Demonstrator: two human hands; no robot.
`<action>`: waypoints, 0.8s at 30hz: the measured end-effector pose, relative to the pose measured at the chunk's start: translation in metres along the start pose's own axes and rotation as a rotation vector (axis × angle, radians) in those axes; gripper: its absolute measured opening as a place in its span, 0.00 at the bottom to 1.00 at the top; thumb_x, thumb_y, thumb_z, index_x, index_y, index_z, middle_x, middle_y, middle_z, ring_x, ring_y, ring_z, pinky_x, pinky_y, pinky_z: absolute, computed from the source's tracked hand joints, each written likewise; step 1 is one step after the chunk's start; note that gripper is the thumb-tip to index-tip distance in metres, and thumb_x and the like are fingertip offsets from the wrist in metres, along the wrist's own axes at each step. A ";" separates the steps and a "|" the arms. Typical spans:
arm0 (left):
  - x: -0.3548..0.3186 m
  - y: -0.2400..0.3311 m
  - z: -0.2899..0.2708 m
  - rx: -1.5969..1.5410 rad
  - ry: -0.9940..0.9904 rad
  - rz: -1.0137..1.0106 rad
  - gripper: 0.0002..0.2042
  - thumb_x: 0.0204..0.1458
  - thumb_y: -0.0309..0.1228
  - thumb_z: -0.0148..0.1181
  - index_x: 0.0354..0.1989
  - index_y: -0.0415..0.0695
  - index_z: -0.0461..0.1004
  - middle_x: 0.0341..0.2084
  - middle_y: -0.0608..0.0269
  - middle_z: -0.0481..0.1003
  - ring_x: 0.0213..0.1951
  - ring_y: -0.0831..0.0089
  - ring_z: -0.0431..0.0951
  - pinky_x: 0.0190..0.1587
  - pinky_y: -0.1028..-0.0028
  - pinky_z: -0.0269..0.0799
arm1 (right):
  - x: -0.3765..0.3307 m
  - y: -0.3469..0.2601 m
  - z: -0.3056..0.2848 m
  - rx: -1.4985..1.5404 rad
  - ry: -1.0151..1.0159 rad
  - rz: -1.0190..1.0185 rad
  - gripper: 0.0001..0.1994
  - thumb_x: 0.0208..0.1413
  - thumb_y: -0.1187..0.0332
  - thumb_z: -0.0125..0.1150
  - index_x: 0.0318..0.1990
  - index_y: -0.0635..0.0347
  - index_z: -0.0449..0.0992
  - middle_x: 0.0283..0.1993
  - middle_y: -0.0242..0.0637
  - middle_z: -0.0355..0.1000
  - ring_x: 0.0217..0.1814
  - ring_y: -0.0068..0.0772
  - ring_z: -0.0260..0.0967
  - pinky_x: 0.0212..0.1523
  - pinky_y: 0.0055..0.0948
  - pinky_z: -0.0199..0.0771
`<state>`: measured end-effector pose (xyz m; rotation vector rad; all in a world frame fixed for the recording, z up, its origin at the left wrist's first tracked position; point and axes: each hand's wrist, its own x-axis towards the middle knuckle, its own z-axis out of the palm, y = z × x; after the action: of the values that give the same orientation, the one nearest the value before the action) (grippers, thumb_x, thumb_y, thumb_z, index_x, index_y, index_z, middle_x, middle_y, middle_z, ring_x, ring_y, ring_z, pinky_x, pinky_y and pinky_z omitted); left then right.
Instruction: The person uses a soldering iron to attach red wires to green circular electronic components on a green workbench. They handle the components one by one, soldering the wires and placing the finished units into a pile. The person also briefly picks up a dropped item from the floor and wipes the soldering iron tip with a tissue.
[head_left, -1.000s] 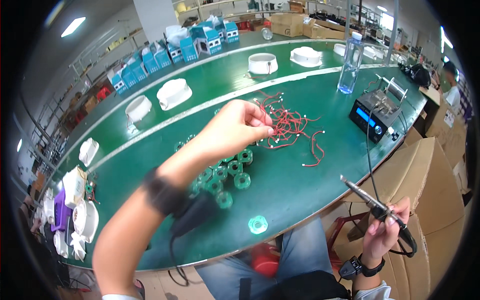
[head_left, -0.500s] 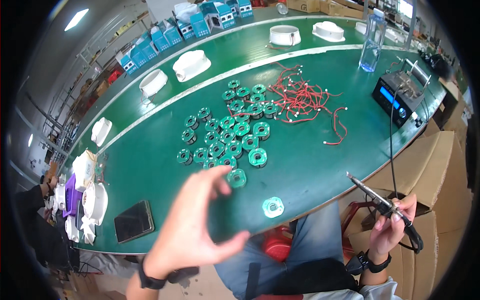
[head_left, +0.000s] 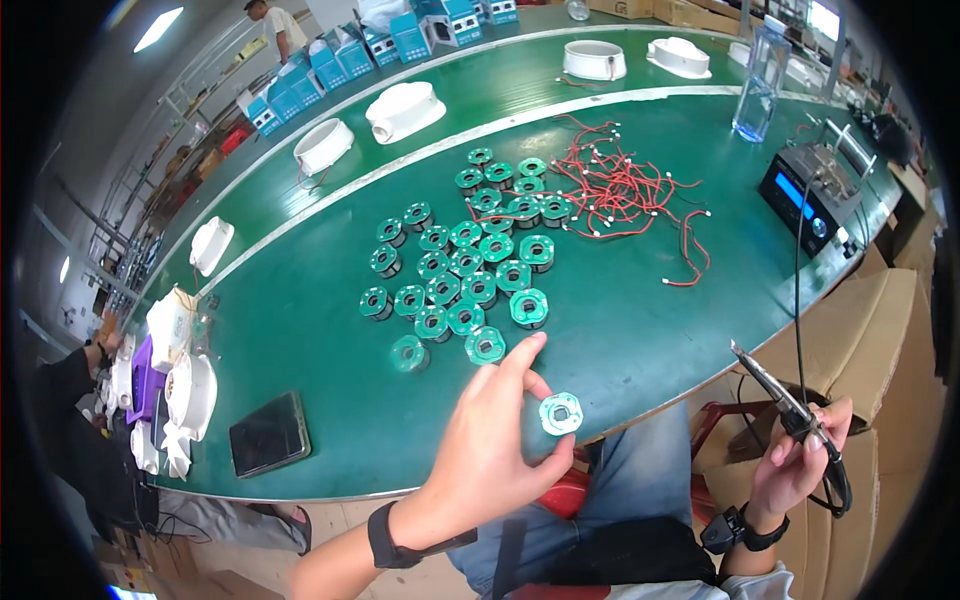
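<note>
Pinching a green ring (head_left: 561, 413) by its rim, the left hand (head_left: 490, 440) holds it just off the table's near edge (head_left: 640, 400). It looks light, stiff, best gripped edgewise. The right hand (head_left: 795, 465) is closed around a soldering iron (head_left: 775, 390).

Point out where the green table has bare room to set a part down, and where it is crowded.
Bare green table lies between the green round boards and the near edge, right of the left hand. Another patch lies between the dark tablet and the boards. Crowded: the boards' cluster and the red wires beside it.
</note>
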<state>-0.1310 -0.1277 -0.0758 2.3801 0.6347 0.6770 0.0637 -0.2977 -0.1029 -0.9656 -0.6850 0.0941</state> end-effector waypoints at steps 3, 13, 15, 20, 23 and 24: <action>-0.005 0.001 0.001 0.286 0.188 0.025 0.36 0.27 0.25 0.63 0.50 0.36 0.53 0.22 0.61 0.62 0.24 0.68 0.63 0.26 0.74 0.61 | -0.001 0.002 0.000 0.030 0.000 0.024 0.09 0.45 0.70 0.48 0.28 0.58 0.53 0.13 0.28 0.56 0.11 0.12 0.48 0.13 0.10 0.44; -0.042 0.015 0.014 0.368 0.064 0.051 0.21 0.30 0.33 0.60 0.39 0.45 0.70 0.20 0.63 0.60 0.24 0.69 0.61 0.27 0.71 0.52 | -0.004 0.011 -0.004 0.008 -0.004 0.050 0.09 0.45 0.70 0.48 0.29 0.60 0.54 0.15 0.28 0.55 0.11 0.11 0.47 0.13 0.08 0.44; -0.033 0.018 0.013 0.438 0.005 -0.038 0.26 0.31 0.35 0.59 0.44 0.44 0.67 0.22 0.63 0.60 0.26 0.68 0.60 0.28 0.71 0.52 | -0.004 0.012 -0.003 0.020 -0.026 0.043 0.09 0.45 0.70 0.48 0.29 0.61 0.54 0.15 0.29 0.55 0.11 0.11 0.47 0.12 0.08 0.45; -0.027 0.015 0.019 0.485 0.073 -0.084 0.29 0.32 0.36 0.59 0.47 0.38 0.63 0.23 0.62 0.60 0.28 0.66 0.59 0.29 0.70 0.51 | -0.003 0.012 -0.007 0.023 -0.033 0.032 0.09 0.45 0.70 0.48 0.29 0.61 0.54 0.17 0.29 0.54 0.11 0.11 0.48 0.11 0.07 0.46; -0.039 0.021 0.005 0.433 0.123 -0.071 0.26 0.32 0.34 0.59 0.45 0.39 0.65 0.22 0.62 0.61 0.27 0.66 0.60 0.29 0.70 0.53 | -0.002 0.014 -0.006 0.056 -0.045 0.047 0.10 0.45 0.69 0.48 0.29 0.61 0.54 0.16 0.29 0.54 0.11 0.11 0.48 0.11 0.07 0.46; -0.044 0.023 -0.006 0.419 0.141 -0.085 0.25 0.32 0.33 0.59 0.43 0.39 0.66 0.22 0.62 0.62 0.26 0.66 0.61 0.29 0.70 0.53 | -0.003 0.017 -0.004 0.065 -0.057 0.057 0.10 0.45 0.69 0.48 0.29 0.60 0.54 0.16 0.29 0.54 0.11 0.11 0.48 0.10 0.07 0.45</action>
<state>-0.1617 -0.1673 -0.0711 2.6802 1.0176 0.7373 0.0676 -0.2912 -0.1189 -0.9233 -0.7026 0.1931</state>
